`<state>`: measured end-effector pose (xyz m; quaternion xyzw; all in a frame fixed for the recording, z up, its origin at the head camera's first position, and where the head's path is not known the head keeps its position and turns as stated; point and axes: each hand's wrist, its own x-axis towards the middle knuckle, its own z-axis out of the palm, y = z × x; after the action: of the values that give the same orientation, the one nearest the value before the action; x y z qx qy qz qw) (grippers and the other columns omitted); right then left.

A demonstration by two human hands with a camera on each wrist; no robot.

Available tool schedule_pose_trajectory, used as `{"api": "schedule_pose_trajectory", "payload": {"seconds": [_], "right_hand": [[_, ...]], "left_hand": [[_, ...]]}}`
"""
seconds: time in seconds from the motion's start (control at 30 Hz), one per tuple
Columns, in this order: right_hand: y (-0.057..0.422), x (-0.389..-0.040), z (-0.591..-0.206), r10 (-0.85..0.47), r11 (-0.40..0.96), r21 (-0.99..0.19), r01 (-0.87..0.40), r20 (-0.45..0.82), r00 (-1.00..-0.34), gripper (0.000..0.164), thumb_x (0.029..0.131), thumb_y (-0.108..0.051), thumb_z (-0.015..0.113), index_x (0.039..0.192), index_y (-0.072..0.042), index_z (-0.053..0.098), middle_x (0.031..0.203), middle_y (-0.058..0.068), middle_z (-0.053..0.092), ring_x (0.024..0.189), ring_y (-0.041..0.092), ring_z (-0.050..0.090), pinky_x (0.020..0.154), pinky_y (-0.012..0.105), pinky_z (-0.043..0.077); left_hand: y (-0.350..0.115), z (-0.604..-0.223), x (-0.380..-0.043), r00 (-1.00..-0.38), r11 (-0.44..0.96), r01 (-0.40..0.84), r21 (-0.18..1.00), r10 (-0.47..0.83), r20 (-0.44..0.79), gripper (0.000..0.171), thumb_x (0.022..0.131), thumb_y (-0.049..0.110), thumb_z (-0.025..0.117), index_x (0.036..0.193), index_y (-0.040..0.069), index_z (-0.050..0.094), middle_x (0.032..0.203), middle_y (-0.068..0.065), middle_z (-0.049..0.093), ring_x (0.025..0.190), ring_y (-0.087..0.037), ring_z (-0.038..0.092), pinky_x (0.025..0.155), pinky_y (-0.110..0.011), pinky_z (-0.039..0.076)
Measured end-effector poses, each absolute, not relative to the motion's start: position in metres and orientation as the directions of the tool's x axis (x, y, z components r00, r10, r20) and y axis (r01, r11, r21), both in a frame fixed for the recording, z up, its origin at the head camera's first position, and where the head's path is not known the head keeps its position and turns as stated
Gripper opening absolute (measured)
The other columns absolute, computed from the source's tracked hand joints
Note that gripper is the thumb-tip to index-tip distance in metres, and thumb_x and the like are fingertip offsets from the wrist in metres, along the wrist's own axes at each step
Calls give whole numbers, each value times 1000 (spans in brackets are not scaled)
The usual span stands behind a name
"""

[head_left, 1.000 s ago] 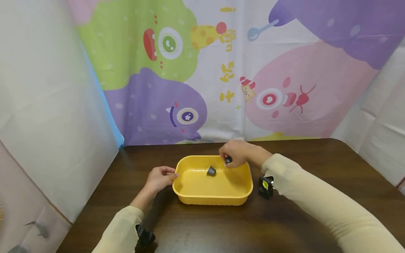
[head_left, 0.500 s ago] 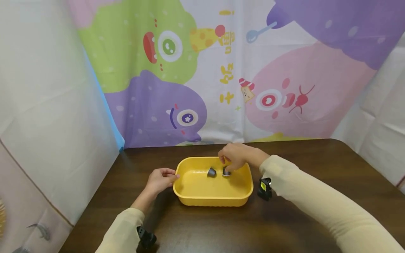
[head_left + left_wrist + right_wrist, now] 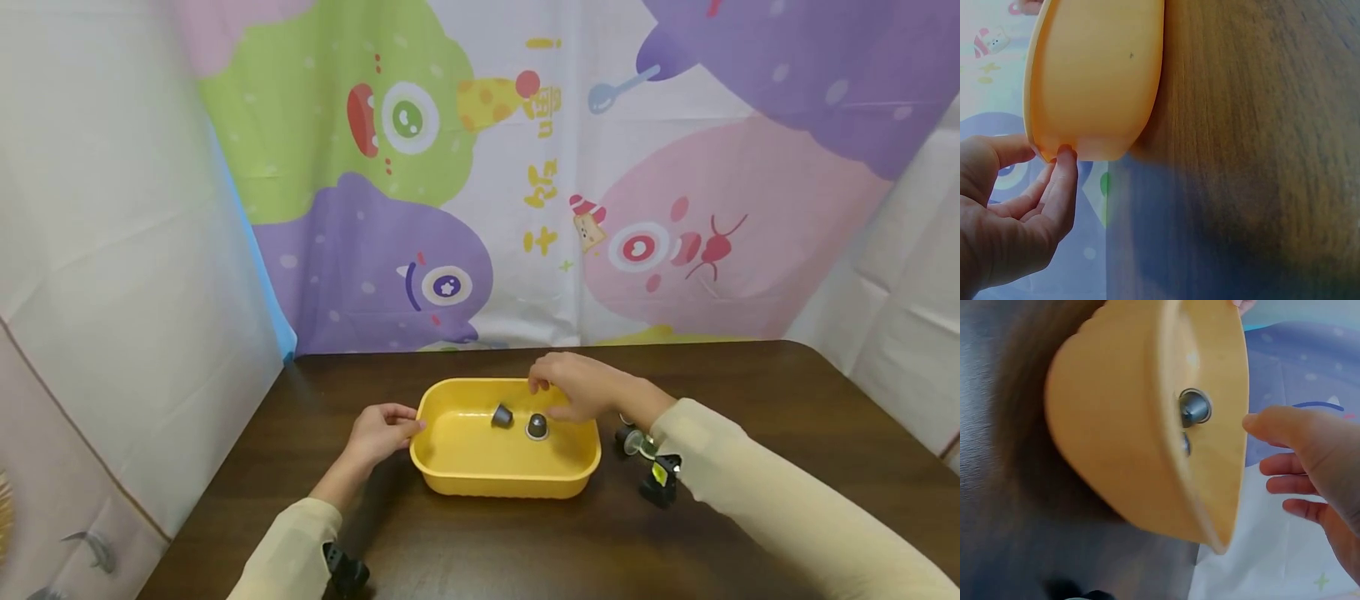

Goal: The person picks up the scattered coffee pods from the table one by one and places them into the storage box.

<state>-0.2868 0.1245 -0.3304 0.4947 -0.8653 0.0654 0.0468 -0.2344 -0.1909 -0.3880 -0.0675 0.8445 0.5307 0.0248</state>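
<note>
Now two small dark capsules [image 3: 502, 416] [image 3: 536, 427] sit in a yellow plastic tub [image 3: 507, 483] on a dark wood-grain table [image 3: 750, 392], just below the right hand [image 3: 573, 389], which hovers over the tub's far rim with fingers loose and spread, holding nothing. The left hand [image 3: 378, 433] steadies the tub, its thumb and fingertips [image 3: 1066, 169] pinching the near-left rim. By the look of it, the placing of a capsule is done and the right hand is free; a next move would call for a reach toward more small pieces, two of which, dark and glinting [image 3: 630, 438], lie just beside the right wrist, outside the tub. The tub is smooth, glossy, rounded at the corners, with a rolled lip. The capsules are tapered cones with metallic flat rims; one stands upright under the right hand, the other is tipped, nearer the left hand. Behind hangs a bright cartoon-monster cloth [image 3: 450, 208].
</note>
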Motion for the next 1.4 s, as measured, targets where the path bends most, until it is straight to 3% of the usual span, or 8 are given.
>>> {"api": "schedule_pose_trajectory", "payload": {"seconds": [0.37, 0.83, 1.17, 1.4], "right_hand": [[139, -274, -339, -817, 550, -117, -827, 130, -561, 33, 81, -22, 74, 107, -6, 62, 98, 7, 61, 90, 15, 53, 84, 32, 51], [163, -265, -348, -779, 576, 28, -817, 321, -538, 52, 71, -27, 82, 110, -3, 57, 101, 8, 58, 92, 16, 49, 85, 33, 50], [180, -261, -354, -742, 614, 94, -784, 408, -532, 46, 73, -32, 80, 106, -8, 60, 101, 4, 60, 96, 20, 54, 88, 38, 51], [195, -258, -360, -744, 612, 152, -776, 443, -499, 41, 72, -33, 79, 100, -9, 60, 94, 1, 58, 88, 17, 49, 78, 35, 44]], "left_hand": [[-192, -393, -235, -991, 437, -132, 890, -80, -108, 25, 85, 14, 71, 102, -5, 67, 96, -15, 69, 72, -11, 65, 72, -30, 60], [-193, -387, -238, -991, 438, -132, 889, -68, -114, 27, 85, 15, 71, 104, -4, 66, 95, -15, 68, 69, -10, 63, 73, -31, 60], [-194, -387, -239, -990, 443, -142, 885, -68, -125, 28, 86, 16, 70, 105, -4, 66, 96, -16, 68, 69, -9, 62, 77, -34, 60], [-194, -389, -239, -989, 435, -149, 888, -66, -133, 29, 86, 16, 71, 106, -5, 66, 96, -16, 68, 69, -9, 63, 77, -34, 60]]}}
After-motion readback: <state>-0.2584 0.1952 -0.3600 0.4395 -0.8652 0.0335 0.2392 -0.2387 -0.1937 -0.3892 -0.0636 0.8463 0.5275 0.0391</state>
